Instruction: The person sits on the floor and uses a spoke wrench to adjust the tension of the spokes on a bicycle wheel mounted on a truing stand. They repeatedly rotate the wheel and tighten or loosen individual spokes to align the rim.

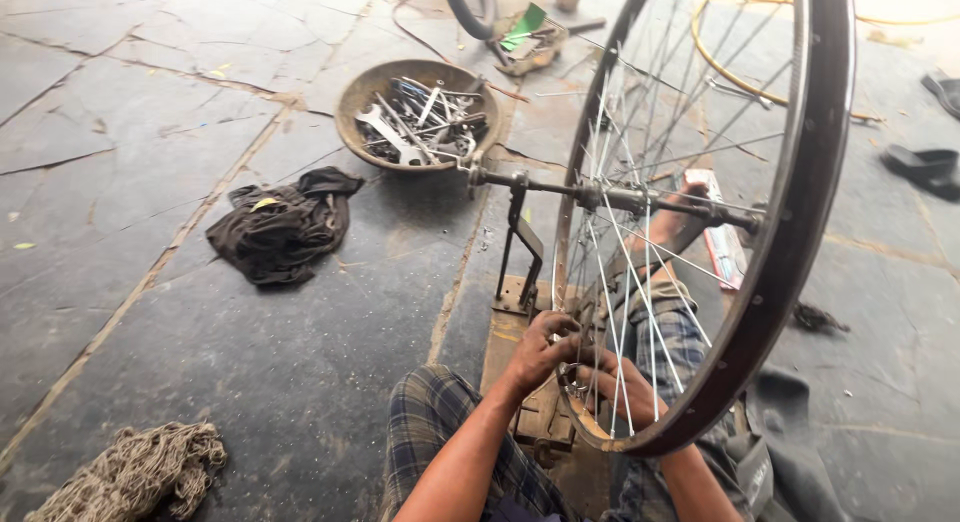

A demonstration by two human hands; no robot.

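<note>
A large bicycle wheel rim (800,212) with thin steel spokes stands upright on an axle (610,196) held by a small metal stand (518,257). My left hand (540,350) pinches something small at the rim's lower edge, near a spoke end; what it holds is too small to tell. My right hand (620,387) reaches through the spokes and grips the lower rim from inside. My legs in checked cloth lie under the wheel, and one foot (665,222) shows behind the spokes.
A round metal bowl (352,102) full of wrenches and tools sits on the stone floor beyond the stand. A dark rag (285,227) lies to the left, a bundle of twine (140,472) at the lower left. Sandals (925,164) lie at the right.
</note>
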